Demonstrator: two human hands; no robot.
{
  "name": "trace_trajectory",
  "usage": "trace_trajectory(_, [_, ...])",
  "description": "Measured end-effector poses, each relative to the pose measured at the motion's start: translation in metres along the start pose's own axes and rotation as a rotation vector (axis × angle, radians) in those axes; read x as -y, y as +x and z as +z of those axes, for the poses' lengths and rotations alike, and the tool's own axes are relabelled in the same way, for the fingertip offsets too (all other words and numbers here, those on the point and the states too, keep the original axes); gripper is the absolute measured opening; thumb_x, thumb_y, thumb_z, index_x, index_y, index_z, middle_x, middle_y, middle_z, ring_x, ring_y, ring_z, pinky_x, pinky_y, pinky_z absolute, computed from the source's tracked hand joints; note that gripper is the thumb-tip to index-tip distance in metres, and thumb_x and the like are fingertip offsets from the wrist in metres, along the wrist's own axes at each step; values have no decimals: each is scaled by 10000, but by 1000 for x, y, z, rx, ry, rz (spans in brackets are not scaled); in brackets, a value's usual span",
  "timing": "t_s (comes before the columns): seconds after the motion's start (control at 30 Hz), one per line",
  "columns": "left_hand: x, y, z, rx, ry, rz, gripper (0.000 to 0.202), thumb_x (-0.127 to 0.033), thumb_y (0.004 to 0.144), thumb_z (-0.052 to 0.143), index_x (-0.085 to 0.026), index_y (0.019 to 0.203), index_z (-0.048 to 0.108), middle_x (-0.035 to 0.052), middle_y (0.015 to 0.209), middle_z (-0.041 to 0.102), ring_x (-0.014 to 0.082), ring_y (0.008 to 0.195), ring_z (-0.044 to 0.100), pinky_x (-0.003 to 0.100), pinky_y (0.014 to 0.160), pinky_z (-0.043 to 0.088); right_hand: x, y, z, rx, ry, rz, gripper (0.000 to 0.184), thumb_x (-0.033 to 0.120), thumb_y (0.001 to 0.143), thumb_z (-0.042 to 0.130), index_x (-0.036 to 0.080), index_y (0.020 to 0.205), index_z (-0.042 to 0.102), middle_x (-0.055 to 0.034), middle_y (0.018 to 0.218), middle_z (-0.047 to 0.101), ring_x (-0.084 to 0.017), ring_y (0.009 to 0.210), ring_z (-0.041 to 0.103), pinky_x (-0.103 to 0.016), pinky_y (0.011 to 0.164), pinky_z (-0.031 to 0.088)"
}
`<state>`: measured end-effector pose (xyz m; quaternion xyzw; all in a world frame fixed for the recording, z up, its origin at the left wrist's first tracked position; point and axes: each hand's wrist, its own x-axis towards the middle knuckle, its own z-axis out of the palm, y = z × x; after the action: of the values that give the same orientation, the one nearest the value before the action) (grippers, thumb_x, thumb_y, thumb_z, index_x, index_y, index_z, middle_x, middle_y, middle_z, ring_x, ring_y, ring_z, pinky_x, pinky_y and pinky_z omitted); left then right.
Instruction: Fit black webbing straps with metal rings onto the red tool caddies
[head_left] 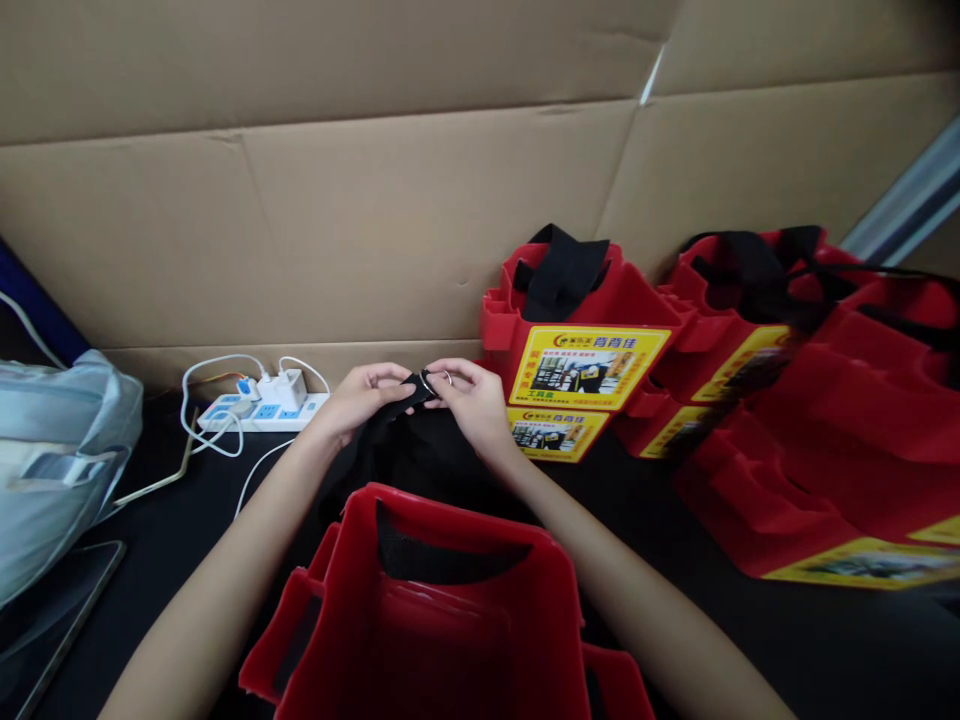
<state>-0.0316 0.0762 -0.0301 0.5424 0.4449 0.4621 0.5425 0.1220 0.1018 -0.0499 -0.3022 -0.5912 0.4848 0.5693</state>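
Beyond the near red plastic tool box (450,640), my two hands meet over a black webbing strap (397,400). My left hand (367,392) is closed on the strap, thumb on top. A metal ring (448,378) shows at the strap's end, pinched in the fingers of my right hand (471,395). The near box is open towards me, with a slot in its far wall through which black material shows. More black strap or cloth lies bunched between the box and my hands; where it leads is hidden.
Stacked red tool boxes (600,290) with yellow labels and black straps stand at the right. On the left are a white power strip (262,410) with cables, a pale bag (60,440) and a dark flat device (56,610). A cardboard wall (360,230) closes off the back.
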Motion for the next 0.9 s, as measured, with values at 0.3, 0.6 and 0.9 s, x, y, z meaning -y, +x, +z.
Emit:
trace_trajectory(0.3, [6,1,5,-122,81,145,157,-195,665,657,-135,746,537,-1,609,641,92,523,585,181,519,437,0,-1,-1,47,-99,-53,213,348,672,632,149,740,601,-42,790,615,-171,748,625,-324,641,567])
trace_trajectory(0.6, [-1,-1,9,-96,267,203,156,-278,698,604,-143,756,552,-24,629,590,70,547,513,164,507,360,2,0,-5,37,-334,-171,68,232,624,646,172,632,616,-31,766,601,-162,740,598,-348,767,506])
trace_trajectory(0.9, [-3,-2,13,-202,378,210,111,-136,617,525,-130,727,541,-49,537,519,49,457,401,169,465,285,0,-4,0,8,-169,-39,150,244,630,619,161,646,494,-17,714,595,-156,666,617,-294,575,561])
